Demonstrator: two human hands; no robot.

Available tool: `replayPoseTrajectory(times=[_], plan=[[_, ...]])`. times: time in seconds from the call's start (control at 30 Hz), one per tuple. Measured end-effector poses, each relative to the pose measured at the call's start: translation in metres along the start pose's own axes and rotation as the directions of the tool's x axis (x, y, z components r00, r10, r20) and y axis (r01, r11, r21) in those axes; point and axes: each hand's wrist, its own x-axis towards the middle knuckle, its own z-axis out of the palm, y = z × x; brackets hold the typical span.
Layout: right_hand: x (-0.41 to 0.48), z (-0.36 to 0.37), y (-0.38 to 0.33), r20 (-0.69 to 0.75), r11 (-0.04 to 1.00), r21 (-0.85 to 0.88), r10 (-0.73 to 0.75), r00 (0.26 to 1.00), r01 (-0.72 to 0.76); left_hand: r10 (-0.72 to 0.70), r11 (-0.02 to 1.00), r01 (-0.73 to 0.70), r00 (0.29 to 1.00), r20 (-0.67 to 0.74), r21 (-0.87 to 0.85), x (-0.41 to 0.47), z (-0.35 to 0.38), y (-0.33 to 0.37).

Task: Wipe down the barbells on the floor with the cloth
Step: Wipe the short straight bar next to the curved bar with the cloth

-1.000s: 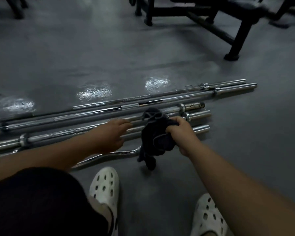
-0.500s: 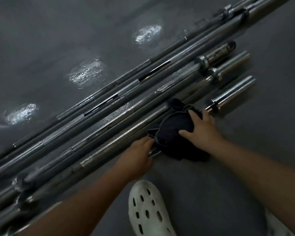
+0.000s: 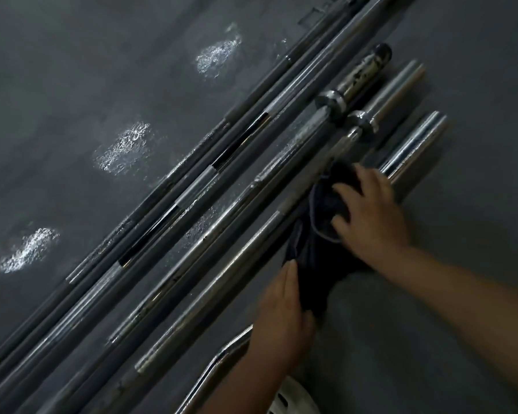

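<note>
Several chrome and dark barbells (image 3: 222,274) lie side by side on the grey floor, running from lower left to upper right. A dark cloth (image 3: 314,234) is draped over the nearest bars. My right hand (image 3: 368,216) is on top of the cloth's upper part, thumb and fingers curled round a bunch of it. The cloth's lower end is held by my left hand (image 3: 281,312). A curved bar (image 3: 222,357) passes under my left wrist, and its thick sleeve (image 3: 413,147) emerges beyond my right hand.
A white perforated shoe (image 3: 290,398) shows at the bottom edge under my left forearm. Bright glare patches (image 3: 123,150) lie on the floor left of the bars. Bare grey floor (image 3: 446,339) spreads to the right.
The view has swung closer and tilted over the bars. My right hand slid the cloth toward the bars' sleeve ends, and my left hand has taken hold of the cloth's lower end.
</note>
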Motion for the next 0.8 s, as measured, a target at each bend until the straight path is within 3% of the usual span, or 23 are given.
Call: replayPoseTrajectory(times=[0.07,0.2,0.23,0.3,0.37,0.43,0.5,0.53,0.57,0.63,0.7,0.73,0.8], plan=[[-0.023,0.012,-0.020,0.076,1.000,-0.018,-0.018,0.997,0.020,0.008,0.999,-0.007,0.999,0.048,-0.032,0.010,0.001,0.008],[-0.027,0.010,-0.023,0.282,0.952,0.134,-0.304,0.910,0.276,-0.022,0.999,0.025,0.997,0.072,-0.032,0.013,-0.003,0.007],[-0.012,0.004,-0.011,0.286,0.958,0.128,-0.285,0.915,0.259,-0.011,1.000,0.013,0.997,0.074,-0.025,0.012,-0.002,0.005],[0.008,-0.001,0.010,0.146,0.989,0.096,-0.124,0.982,0.110,-0.002,1.000,0.003,0.998,0.066,-0.010,0.013,0.001,0.002],[-0.009,0.005,0.003,0.067,0.998,0.067,-0.014,0.998,0.009,-0.005,1.000,0.006,0.999,0.052,-0.012,0.014,0.005,0.004],[-0.040,0.013,-0.024,0.189,0.984,0.094,-0.165,0.968,0.150,-0.027,1.000,0.028,0.997,0.066,-0.013,0.012,0.003,0.005],[-0.042,0.010,-0.028,0.359,0.929,0.156,-0.371,0.857,0.336,-0.040,0.999,0.040,0.997,0.069,-0.005,0.007,-0.001,0.003],[-0.028,0.005,-0.019,0.379,0.920,0.170,-0.391,0.839,0.353,-0.033,0.999,0.034,0.997,0.067,-0.010,0.005,-0.001,0.000],[-0.014,0.001,-0.009,0.353,0.936,0.163,-0.352,0.867,0.313,-0.025,0.999,0.027,0.998,0.062,-0.022,0.003,-0.001,-0.003],[0.001,0.000,0.010,0.184,0.989,0.113,-0.114,0.976,0.094,0.000,1.000,0.001,1.000,0.027,-0.031,0.002,-0.001,-0.005],[-0.022,0.006,-0.003,0.136,0.997,0.076,-0.021,0.991,0.011,0.020,0.999,-0.020,1.000,-0.004,-0.043,0.004,0.000,-0.003],[-0.040,0.009,-0.020,0.209,0.992,0.084,-0.109,0.972,0.093,0.022,0.998,-0.022,1.000,-0.006,-0.060,0.004,0.001,-0.003],[-0.059,0.010,-0.037,0.367,0.925,0.169,-0.380,0.849,0.341,0.008,0.997,-0.008,1.000,0.008,-0.072,0.001,-0.003,-0.007]])
